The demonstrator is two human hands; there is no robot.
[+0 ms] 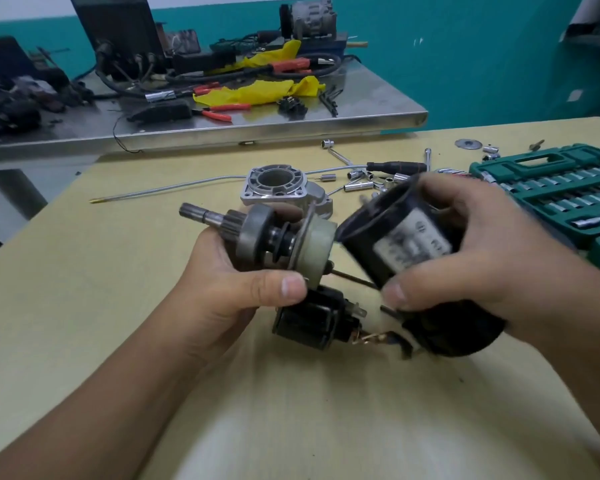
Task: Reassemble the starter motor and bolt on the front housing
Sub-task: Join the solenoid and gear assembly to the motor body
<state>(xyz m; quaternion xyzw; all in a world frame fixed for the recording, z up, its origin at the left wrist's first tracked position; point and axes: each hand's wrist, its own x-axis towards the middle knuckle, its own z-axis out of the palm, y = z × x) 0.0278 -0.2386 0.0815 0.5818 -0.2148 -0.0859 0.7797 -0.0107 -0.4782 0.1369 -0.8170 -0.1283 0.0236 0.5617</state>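
Between your two hands, above the tan table, the starter motor is held in two parts. Your right hand curls round the black motor body, fingers over its top and thumb pressed on its near side. A pale label on that body carries dark print, but motion blur leaves no word legible. The body's lower end, under your right palm, merges into a dark smear, and its shape cannot be made out.

Your left hand grips the drive assembly, thumb across the front and fingers hidden behind it. Its splined shaft points away to your left; its whitish gear housing faces the open mouth of the motor body, just apart from it. Below your left thumb hangs the black solenoid, joined by a copper-coloured terminal toward the dark mass under your right hand; whether it touches the table cannot be told.

Beyond your left hand, the silver front housing rests on the table, its far edge partly hidden by the drive assembly. Beyond your right hand lie loose sockets and a green socket case, cut off by the right edge. No brand shows on either.
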